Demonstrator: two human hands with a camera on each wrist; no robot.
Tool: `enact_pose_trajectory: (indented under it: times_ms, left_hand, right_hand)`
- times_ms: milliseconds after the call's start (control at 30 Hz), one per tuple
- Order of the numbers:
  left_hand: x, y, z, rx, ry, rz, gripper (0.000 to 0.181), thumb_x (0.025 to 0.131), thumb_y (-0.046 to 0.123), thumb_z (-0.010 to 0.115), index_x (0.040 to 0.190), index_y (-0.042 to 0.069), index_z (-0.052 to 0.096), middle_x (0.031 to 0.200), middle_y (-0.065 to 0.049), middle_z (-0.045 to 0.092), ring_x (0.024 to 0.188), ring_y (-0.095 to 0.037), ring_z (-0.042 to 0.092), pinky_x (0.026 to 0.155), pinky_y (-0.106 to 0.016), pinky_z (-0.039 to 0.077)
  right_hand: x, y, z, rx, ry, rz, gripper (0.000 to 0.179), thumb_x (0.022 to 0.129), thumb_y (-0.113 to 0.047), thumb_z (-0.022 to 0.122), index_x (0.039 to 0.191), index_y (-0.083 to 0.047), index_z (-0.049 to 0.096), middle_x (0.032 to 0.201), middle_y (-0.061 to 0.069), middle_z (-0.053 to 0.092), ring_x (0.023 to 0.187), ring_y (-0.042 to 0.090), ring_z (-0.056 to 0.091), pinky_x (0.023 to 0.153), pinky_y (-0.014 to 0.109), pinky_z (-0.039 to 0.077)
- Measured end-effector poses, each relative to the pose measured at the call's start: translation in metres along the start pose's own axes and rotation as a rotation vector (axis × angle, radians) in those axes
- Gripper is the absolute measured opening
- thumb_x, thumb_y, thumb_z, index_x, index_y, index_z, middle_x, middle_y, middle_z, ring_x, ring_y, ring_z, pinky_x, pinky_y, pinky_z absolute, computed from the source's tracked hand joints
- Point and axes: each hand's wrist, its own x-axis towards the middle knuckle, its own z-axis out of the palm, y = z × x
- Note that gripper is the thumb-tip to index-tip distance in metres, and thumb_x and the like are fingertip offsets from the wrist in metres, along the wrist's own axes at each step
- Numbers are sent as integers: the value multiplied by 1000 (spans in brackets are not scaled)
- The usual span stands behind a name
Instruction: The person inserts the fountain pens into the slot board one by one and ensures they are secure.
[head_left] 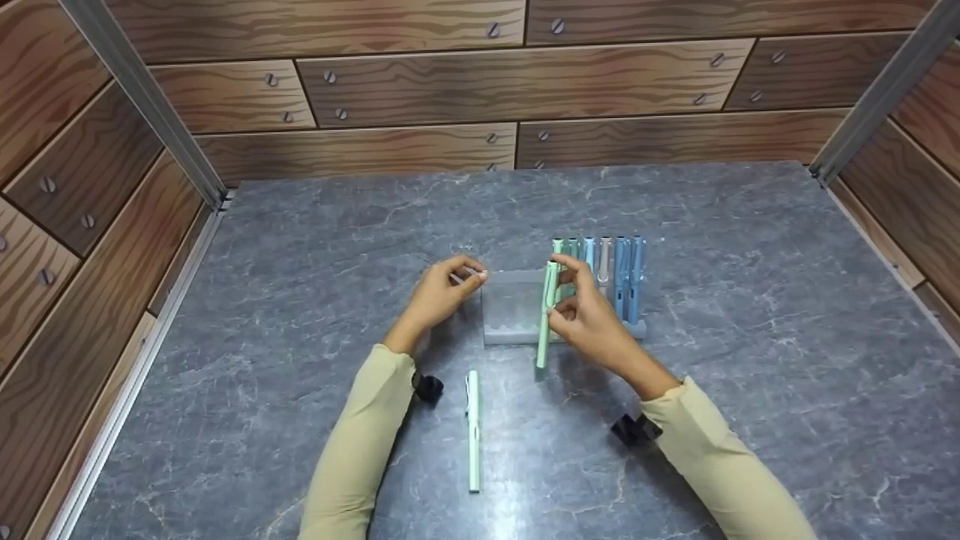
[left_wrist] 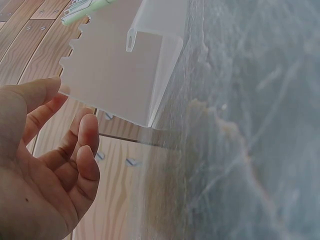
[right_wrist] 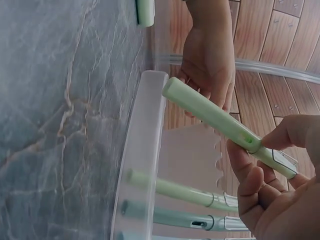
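Observation:
A light green pen is pinched in my right hand, tilted in front of the stand; in the right wrist view the pen has its clip end among the fingertips. The frosted pen stand has a notched upper edge. My left hand pinches the stand's upper left corner between thumb and forefinger, its other fingers loosely bent in the left wrist view. Several pens in green, blue and greyish tones lean in the stand's right part, among them a blue pen; my right hand partly hides some of them.
Another light green pen lies lengthwise on the grey marbled table, nearer to me, between my forearms. Wood-patterned walls with metal corner posts enclose the table at the back and sides.

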Motion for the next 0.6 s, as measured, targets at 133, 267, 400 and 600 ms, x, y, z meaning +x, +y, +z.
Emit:
enact_pose_trajectory:
  times_ms: [133, 267, 400, 600]
  left_hand:
    - [0, 0, 0, 5, 1, 0, 19, 93, 27, 64, 104, 13, 70, 89, -7, 65, 65, -10, 55, 59, -22, 45]
    - [0, -1, 0, -1, -4, 0, 19, 93, 27, 63, 105, 13, 70, 90, -8, 65, 64, -10, 56, 58, -23, 45]
    - [0, -2, 0, 0, -7, -4, 20, 93, 27, 63, 106, 13, 70, 91, -8, 66, 65, -10, 56, 59, -23, 46]
    - [-1, 1, -1, 15, 3, -8, 19, 93, 29, 64, 105, 14, 70, 91, -7, 66, 67, -10, 57, 60, -23, 45]
  right_hand:
    - [4, 4, -1, -18, 27, -40, 68, 82, 17, 50, 143, -3, 26, 114, 18, 41, 76, 24, 61, 62, 20, 47]
    - [8, 7, -2, -48, 54, -98, 67, 81, 17, 51, 141, -3, 27, 111, 19, 43, 75, 24, 61, 61, 21, 44]
    - [10, 10, -3, -75, 70, -129, 67, 80, 17, 52, 139, -4, 28, 111, 20, 45, 77, 28, 64, 62, 19, 46]
    - [12, 10, -4, -116, 89, -196, 66, 81, 17, 52, 139, -2, 28, 111, 22, 47, 79, 30, 63, 64, 20, 47]
